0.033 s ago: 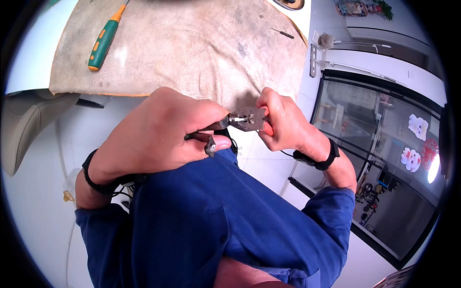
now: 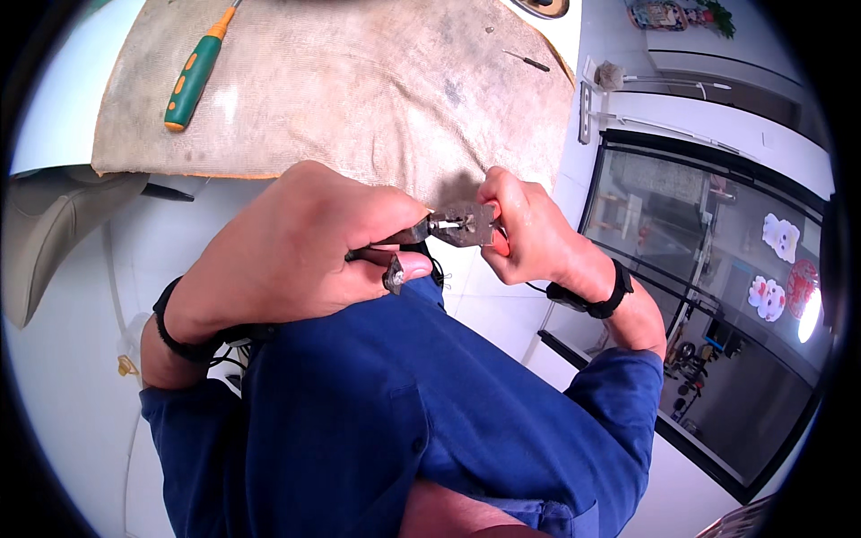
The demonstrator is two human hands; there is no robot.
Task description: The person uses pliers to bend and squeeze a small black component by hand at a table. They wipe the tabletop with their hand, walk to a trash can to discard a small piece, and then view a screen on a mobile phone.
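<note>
Held above the lap, just below a tan cloth bearing a green-handled screwdriver, the left hand pinches a small dark metal part while the right hand clamps red-handled pliers onto it.

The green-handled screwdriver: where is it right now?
In the head view, the screwdriver lies at upper left on the beige cloth, well away from both hands.
</note>
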